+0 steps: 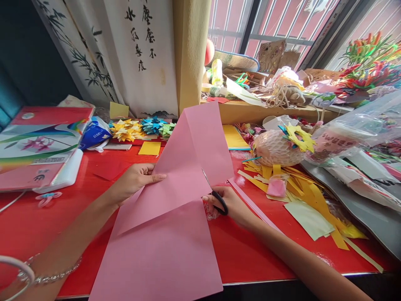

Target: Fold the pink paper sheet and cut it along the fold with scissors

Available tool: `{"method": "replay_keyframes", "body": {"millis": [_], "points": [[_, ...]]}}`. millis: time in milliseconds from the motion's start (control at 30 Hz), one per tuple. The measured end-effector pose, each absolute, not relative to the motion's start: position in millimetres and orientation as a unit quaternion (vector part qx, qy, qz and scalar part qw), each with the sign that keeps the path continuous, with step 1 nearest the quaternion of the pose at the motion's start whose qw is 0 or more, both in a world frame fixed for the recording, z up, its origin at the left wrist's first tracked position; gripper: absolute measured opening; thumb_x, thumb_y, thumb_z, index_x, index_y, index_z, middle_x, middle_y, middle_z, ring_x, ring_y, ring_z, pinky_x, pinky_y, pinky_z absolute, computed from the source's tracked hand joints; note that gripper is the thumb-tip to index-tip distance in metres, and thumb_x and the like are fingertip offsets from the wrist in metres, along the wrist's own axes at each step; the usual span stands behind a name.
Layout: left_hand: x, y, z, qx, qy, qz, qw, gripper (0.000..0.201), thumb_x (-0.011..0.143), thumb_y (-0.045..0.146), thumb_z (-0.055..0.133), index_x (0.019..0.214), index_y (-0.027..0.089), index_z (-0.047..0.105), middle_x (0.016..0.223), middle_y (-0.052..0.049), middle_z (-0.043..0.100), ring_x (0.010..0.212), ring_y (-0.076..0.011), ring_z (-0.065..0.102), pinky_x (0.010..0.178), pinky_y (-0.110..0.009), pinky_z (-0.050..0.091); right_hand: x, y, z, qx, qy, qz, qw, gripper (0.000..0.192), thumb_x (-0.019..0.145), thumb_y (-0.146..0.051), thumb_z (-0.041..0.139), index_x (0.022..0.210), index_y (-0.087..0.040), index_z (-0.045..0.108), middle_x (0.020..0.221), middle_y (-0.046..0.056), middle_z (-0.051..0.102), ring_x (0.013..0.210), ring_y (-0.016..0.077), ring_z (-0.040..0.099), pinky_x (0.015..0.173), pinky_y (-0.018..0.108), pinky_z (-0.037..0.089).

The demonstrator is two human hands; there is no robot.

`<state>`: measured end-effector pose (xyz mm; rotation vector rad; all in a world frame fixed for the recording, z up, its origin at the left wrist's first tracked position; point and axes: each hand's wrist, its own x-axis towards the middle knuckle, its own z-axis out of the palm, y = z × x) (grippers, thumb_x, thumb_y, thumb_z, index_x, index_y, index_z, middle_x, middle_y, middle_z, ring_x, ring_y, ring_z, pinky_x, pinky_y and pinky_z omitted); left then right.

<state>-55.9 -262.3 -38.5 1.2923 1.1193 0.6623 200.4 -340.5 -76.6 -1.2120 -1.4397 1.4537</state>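
My left hand pinches the left side of a folded sheet of pink paper, thumb on top. In my right hand is a pair of scissors with black handles, fingers closed round the loops. Its blade shows at a cut in the pink paper, partly hidden by the sheet. One part of the paper stands raised towards the wall. Below it another pink sheet reaches the table's front edge. Beside my right forearm lies a narrow pink strip.
Yellow paper strips and a pale green sheet lie at the right on the red table. A netted round object stands behind them. At left is a paper pack; folded paper pieces line the back.
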Motion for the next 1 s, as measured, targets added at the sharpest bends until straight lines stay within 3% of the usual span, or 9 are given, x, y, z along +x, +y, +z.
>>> {"method": "replay_keyframes", "body": {"millis": [333,500,700,1000], "points": [[-50,-268,-37,0.579,0.464,0.264,0.616,0.038,0.064,0.037,0.072,0.098,0.021,0.065,0.085,-0.004,0.069,0.080,-0.0244,0.065,0.062,-0.031,0.054,198,-344,-56,-0.527,-0.547,0.559,0.334,0.043,0.074,-0.053,0.057,0.056,-0.014,0.052,0.049,0.002,0.055,0.044,0.0100,0.050,0.041,0.020,0.028],[-47,-270,-37,0.577,0.465,0.256,0.621,0.037,0.061,0.040,0.073,0.091,0.019,0.067,0.084,-0.005,0.069,0.078,-0.0253,0.065,0.062,-0.032,0.054,197,-343,-51,-0.524,-0.546,0.563,0.332,0.044,0.074,-0.053,0.057,0.055,-0.014,0.050,0.047,0.001,0.054,0.041,0.0089,0.047,0.040,0.021,0.025],[-48,-269,-37,0.577,0.465,0.249,0.623,0.033,0.063,0.039,0.072,0.088,0.019,0.067,0.082,-0.004,0.068,0.079,-0.0251,0.065,0.063,-0.032,0.053,197,-342,-57,-0.518,-0.538,0.567,0.349,0.042,0.071,-0.054,0.059,0.056,-0.016,0.049,0.048,0.000,0.054,0.043,0.0107,0.050,0.042,0.022,0.032],[-46,-270,-37,0.560,0.464,0.244,0.642,0.037,0.066,0.035,0.071,0.099,0.020,0.066,0.086,-0.005,0.069,0.078,-0.0227,0.064,0.063,-0.030,0.053,197,-340,-68,-0.521,-0.532,0.554,0.372,0.043,0.069,-0.057,0.060,0.060,-0.016,0.049,0.049,-0.001,0.055,0.042,0.0107,0.052,0.042,0.022,0.038]]}}
